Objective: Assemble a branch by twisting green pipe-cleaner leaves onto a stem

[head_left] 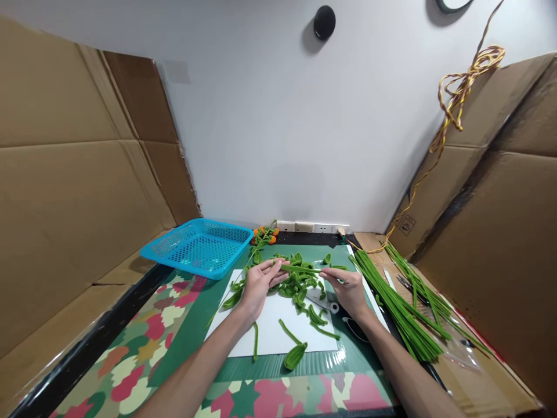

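Between my two hands stretches a short bundle of green pipe cleaners (302,269), held almost level above the white sheet (272,339). My left hand (256,287) pinches its left end between thumb and fingers. On the other end, the fingertips of my right hand (348,288) are closed. Beneath and behind them lies a pile of bent green pipe-cleaner leaves (298,283). One leaf (295,356) with a stem rests near the sheet's front edge, and a loose short pipe cleaner (256,341) lies to its left. A whitish object with a round end (333,307) is partly hidden beside my right hand.
A blue plastic basket (217,270) stands at the back left, beside orange pipe-cleaner flowers (265,235). Long green pipe cleaners (398,310) lie in bundles at right, near dark-handled tools (407,283). Cardboard walls (500,232) flank the table; a yellow cord (418,188) hangs at right.
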Available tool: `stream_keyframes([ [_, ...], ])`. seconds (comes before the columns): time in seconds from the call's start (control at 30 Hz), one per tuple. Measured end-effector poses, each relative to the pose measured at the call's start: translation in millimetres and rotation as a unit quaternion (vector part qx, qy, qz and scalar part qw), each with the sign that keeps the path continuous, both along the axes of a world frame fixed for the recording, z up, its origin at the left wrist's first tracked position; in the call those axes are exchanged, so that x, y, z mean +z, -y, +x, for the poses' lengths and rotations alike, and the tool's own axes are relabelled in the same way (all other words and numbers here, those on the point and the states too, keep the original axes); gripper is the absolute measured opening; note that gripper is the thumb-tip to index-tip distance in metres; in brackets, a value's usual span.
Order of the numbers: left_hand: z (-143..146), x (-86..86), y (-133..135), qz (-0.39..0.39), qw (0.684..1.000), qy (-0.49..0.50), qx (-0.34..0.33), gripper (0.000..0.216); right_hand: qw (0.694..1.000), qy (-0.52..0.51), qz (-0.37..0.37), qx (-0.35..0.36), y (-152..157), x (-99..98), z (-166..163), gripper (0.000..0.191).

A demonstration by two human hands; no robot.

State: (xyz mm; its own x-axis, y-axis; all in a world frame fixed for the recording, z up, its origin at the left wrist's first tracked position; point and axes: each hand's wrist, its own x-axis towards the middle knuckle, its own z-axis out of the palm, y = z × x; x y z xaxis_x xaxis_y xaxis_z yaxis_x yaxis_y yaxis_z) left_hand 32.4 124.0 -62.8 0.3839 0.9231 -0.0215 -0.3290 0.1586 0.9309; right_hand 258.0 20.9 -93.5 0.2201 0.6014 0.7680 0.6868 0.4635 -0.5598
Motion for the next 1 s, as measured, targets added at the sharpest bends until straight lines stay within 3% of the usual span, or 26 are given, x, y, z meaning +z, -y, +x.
stream_keyframes([
  [0.13,-1,2.4,-2,0.028,0.999,-0.034,0.002,0.048,1.0,-0.011,-0.01,0.001,-1,1.4,8,0.017],
  [0.5,-5,3.1,-7,0.057,0.993,-0.081,0.069,0.055,0.999,-0.029,-0.008,0.014,-8,2.1,11,0.017],
  [1.0,-7,2.3,-8,0.061,0.991,-0.099,0.066,0.058,0.996,-0.08,-0.025,0.021,-11,11.1,8,0.027],
])
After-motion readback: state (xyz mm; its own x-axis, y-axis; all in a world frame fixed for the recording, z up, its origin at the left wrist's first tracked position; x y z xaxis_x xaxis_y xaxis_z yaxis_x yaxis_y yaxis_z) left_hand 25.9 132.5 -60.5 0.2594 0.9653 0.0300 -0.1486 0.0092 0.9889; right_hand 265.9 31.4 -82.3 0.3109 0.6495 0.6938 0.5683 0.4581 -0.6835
